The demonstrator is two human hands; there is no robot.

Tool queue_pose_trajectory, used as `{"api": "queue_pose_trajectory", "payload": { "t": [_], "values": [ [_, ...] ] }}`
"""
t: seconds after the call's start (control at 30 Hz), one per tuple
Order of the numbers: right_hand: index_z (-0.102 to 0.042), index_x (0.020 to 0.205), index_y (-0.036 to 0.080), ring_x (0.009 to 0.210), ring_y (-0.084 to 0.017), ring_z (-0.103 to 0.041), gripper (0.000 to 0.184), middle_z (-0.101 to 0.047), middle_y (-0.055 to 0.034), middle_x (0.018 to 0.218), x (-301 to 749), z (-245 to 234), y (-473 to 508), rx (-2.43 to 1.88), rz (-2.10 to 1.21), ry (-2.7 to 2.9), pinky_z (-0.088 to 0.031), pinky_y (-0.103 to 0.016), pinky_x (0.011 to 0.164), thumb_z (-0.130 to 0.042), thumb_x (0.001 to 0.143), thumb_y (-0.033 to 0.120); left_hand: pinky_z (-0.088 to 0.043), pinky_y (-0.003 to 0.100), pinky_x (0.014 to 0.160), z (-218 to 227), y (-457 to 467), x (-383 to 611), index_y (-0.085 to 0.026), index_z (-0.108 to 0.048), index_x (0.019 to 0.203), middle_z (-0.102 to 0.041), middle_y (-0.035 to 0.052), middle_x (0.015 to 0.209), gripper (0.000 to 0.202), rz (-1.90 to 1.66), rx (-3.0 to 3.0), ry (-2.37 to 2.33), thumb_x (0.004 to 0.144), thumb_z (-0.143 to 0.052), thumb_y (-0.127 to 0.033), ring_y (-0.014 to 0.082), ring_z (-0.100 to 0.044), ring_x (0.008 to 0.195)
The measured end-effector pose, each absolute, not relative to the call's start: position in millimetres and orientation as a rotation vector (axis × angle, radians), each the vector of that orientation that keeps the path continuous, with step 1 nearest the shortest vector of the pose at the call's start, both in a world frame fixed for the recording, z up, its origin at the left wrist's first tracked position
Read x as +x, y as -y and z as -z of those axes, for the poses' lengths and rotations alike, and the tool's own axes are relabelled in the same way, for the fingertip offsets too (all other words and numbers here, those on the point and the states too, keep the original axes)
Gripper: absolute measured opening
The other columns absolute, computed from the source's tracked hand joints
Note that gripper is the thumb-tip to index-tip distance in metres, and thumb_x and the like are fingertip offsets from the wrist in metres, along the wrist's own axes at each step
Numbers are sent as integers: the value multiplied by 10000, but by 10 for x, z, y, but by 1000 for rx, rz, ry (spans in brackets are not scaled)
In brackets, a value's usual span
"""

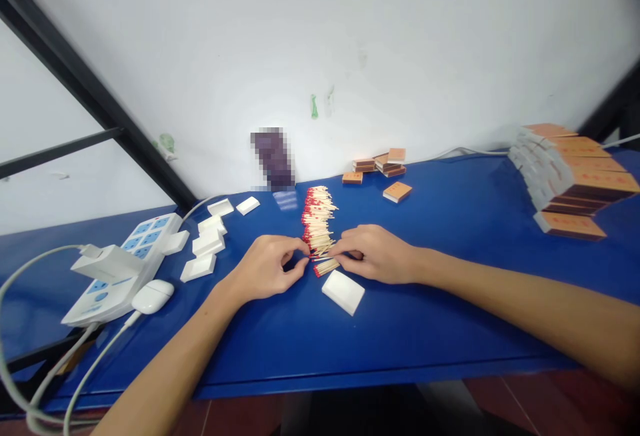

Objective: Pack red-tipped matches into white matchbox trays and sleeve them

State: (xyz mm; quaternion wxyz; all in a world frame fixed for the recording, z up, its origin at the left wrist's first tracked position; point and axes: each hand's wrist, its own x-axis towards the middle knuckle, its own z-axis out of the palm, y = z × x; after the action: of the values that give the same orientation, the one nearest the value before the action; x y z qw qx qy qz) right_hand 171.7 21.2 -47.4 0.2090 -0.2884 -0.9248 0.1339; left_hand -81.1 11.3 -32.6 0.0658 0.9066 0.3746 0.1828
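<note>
A heap of red-tipped matches (318,219) lies on the blue table (450,276). My left hand (267,266) and my right hand (375,253) meet at the near end of the heap. Both pinch a small bundle of matches (326,266) between thumb and fingers. A white inner matchbox tray (343,291) sits just in front of my right hand.
Several white trays (207,244) lie left of the heap, beside a white power strip (125,259) with plugs and cables. Orange matchbox sleeves (385,169) sit by the wall. A large stack of sleeves (570,179) stands at the right. A white wall closes the back.
</note>
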Motion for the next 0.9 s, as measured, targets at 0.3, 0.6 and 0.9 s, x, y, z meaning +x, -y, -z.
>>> {"api": "queue_pose_trajectory", "payload": {
  "t": [0.3, 0.6, 0.9],
  "values": [
    [-723, 910, 198, 658, -124, -536, 209, -629, -9, 735, 1716, 483, -225, -774, -406, 2569, -327, -249, 636, -515, 930, 214, -331, 217, 541, 311, -109, -784, -178, -695, 866, -512, -45, 584, 122, -513, 2712, -1068, 821, -584, -154, 79, -419, 506],
    [-717, 1062, 198, 612, -117, -477, 246, -604, 3, 719, 1718, 503, -222, -808, -368, 2508, -317, -243, 611, -528, 905, 196, -339, 214, 547, 330, -109, -781, -184, -706, 901, -564, -32, 627, 142, -483, 2704, -1065, 842, -581, -153, 82, -445, 525],
    [-710, 1109, 205, 608, -119, -481, 266, -612, -6, 733, 1718, 497, -224, -806, -367, 2529, -315, -244, 605, -529, 914, 215, -322, 217, 532, 328, -111, -777, -188, -703, 928, -530, -43, 595, 145, -496, 2693, -1066, 864, -573, -175, 81, -439, 511]
  ]
}}
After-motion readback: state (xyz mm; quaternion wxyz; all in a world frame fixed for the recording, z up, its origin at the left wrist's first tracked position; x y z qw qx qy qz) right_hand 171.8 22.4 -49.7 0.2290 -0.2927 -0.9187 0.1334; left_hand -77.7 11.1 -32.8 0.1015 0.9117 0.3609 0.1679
